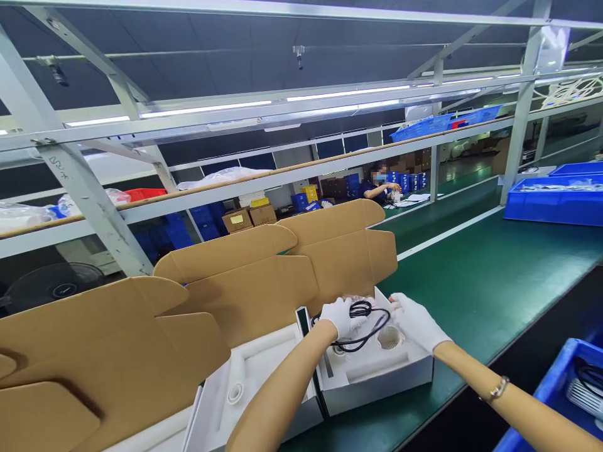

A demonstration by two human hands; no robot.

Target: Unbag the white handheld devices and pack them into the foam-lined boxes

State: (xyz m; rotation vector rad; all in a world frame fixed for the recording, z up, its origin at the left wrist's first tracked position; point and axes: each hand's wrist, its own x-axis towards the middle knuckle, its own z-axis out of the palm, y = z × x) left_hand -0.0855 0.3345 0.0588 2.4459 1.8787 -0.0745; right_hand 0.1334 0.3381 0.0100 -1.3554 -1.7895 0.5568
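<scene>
Both my hands wear white gloves and reach into an open white foam-lined box (pixel 377 376) on the green conveyor belt (pixel 494 276). My left hand (pixel 343 317) is closed on a coiled black cable (pixel 360 309) that lies in a clear bag. My right hand (pixel 414 321) grips the bag's right edge, beside a round recess (pixel 390 338) in the foam. The box's brown cardboard lid (pixel 348 251) stands open behind.
Two more open boxes (pixel 254 383) with brown flaps (pixel 94 370) line up to the left. Blue bins sit at the far right (pixel 556 201) and near right (pixel 565 389). Another person (pixel 379 185) works far along the belt. A metal frame (pixel 282 107) runs overhead.
</scene>
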